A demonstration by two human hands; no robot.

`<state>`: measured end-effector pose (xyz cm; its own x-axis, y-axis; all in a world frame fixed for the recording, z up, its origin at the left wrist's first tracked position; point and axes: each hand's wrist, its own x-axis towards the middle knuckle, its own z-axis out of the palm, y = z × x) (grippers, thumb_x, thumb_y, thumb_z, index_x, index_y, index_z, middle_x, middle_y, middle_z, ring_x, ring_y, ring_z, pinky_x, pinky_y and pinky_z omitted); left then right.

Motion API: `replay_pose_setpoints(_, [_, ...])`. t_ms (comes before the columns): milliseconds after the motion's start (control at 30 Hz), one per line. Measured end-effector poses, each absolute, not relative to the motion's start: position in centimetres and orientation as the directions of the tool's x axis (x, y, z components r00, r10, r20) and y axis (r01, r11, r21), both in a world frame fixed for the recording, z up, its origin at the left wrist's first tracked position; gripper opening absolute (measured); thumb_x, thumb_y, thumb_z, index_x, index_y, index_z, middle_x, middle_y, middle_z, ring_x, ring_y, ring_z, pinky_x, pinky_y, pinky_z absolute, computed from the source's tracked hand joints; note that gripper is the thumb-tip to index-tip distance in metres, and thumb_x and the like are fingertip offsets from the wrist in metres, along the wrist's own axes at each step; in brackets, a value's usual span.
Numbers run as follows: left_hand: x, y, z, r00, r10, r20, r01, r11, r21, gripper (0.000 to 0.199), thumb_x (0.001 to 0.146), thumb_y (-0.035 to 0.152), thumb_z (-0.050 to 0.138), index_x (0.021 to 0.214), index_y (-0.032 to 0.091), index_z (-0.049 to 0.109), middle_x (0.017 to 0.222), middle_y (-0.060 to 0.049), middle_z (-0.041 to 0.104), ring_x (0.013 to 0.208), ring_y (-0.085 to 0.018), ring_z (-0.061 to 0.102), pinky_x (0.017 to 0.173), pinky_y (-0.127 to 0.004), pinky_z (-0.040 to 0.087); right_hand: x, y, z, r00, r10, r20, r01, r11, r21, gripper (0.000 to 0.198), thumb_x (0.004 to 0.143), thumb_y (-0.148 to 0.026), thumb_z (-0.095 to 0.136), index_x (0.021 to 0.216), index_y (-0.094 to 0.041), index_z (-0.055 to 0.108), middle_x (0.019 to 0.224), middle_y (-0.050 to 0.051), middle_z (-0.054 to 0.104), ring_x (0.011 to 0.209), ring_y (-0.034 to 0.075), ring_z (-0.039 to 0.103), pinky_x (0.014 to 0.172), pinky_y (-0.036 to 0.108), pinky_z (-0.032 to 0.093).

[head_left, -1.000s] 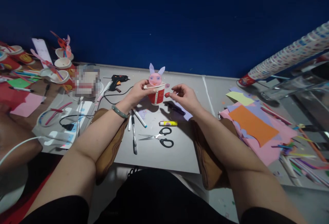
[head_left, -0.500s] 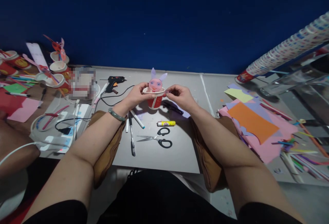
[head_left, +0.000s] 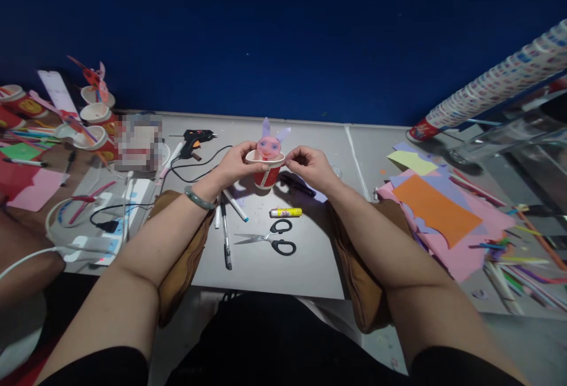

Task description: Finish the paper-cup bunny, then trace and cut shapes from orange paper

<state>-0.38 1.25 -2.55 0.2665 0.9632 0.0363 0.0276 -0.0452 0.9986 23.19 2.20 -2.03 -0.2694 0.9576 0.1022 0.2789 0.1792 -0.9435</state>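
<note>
My left hand (head_left: 237,166) grips a red and white paper cup (head_left: 271,177) at its left side, thumb across the front near the rim. Out of the cup rises a pink paper bunny face (head_left: 269,147) with purple ears. At the cup's right rim, the fingertips of my right hand (head_left: 309,165) are pinched together; whatever they hold is too small to make out. In front of the cup lie a yellow glue stick (head_left: 286,212) and scissors (head_left: 270,238) with black handles. A pen (head_left: 226,238) and a white marker (head_left: 236,205) are left of these.
A black glue gun (head_left: 196,141) with its cord lies behind my left hand. Decorated cups (head_left: 98,117) and a power strip (head_left: 121,212) are at the left, beside another person's arm (head_left: 26,232). At right are coloured paper (head_left: 436,206) and a leaning cup stack (head_left: 491,85).
A bit of red seen at my right fingertips half a second ago is now hard to see. Both hands stay at the cup; the view has shifted slightly.
</note>
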Motion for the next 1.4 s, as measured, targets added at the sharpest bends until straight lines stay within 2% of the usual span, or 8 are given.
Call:
replay_pose_setpoints(200, [-0.32, 1.22, -2.53, 0.278, 0.959, 0.053, 0.028, -0.064, 0.998, 0.054, 0.062, 0.039, 0.097, 0.104, 0.019, 0.071, 0.111, -0.008, 0.076, 0.089, -0.02, 0.072, 0.079, -0.032, 0.059, 23.24, 2.17, -1.94, -0.279, 0.956, 0.09, 0.274, 0.169, -0.947, 0.026, 0.072, -0.043, 0.076, 0.074, -0.02, 0.064, 0.065, -0.003, 0.061, 0.06, 0.011, 0.05, 0.06, 0.028, 0.042])
replay_pose_setpoints(500, [-0.63, 1.56, -2.98, 0.245, 0.969, 0.042, -0.005, -0.042, 0.999, 0.062, 0.062, 0.042, 0.097, 0.111, 0.018, 0.068, 0.112, -0.008, 0.074, 0.094, -0.02, 0.071, 0.084, -0.034, 0.058, 23.62, 2.32, -2.08, -0.265, 0.962, 0.065, 0.225, 0.127, -0.966, 0.031, 0.068, -0.045, 0.085, 0.079, -0.02, 0.069, 0.076, 0.002, 0.072, 0.068, 0.015, 0.061, 0.067, 0.03, 0.049])
replay_pose_setpoints(733, [-0.75, 1.68, -3.22, 0.263, 0.964, 0.047, 0.017, -0.053, 0.998, 0.065, 0.064, 0.043, 0.097, 0.115, 0.016, 0.067, 0.115, -0.01, 0.073, 0.097, -0.022, 0.071, 0.086, -0.036, 0.059, 23.51, 2.41, -2.41, -0.276, 0.956, 0.097, 0.218, 0.161, -0.963, 0.04, 0.069, -0.055, 0.084, 0.072, -0.02, 0.065, 0.064, -0.001, 0.063, 0.06, 0.013, 0.053, 0.06, 0.029, 0.042])
replay_pose_setpoints(1000, [-0.67, 1.7, -3.22, 0.258, 0.964, 0.055, 0.023, -0.063, 0.998, 0.063, 0.062, 0.043, 0.097, 0.112, 0.017, 0.068, 0.113, -0.009, 0.074, 0.097, -0.02, 0.07, 0.085, -0.034, 0.059, 23.44, 2.24, -2.15, -0.276, 0.954, 0.119, 0.236, 0.187, -0.953, 0.04, 0.073, -0.055, 0.082, 0.072, -0.021, 0.061, 0.064, -0.002, 0.061, 0.06, 0.012, 0.052, 0.061, 0.03, 0.041])
replay_pose_setpoints(1400, [-0.71, 1.65, -3.1, 0.265, 0.963, 0.042, 0.027, -0.051, 0.998, 0.061, 0.063, 0.038, 0.097, 0.112, 0.017, 0.069, 0.115, -0.01, 0.075, 0.099, -0.022, 0.071, 0.087, -0.037, 0.06, 23.5, 2.16, -2.02, -0.269, 0.952, 0.147, 0.246, 0.215, -0.945, 0.037, 0.075, -0.053, 0.08, 0.071, -0.022, 0.06, 0.064, -0.001, 0.061, 0.059, 0.013, 0.052, 0.06, 0.03, 0.04])
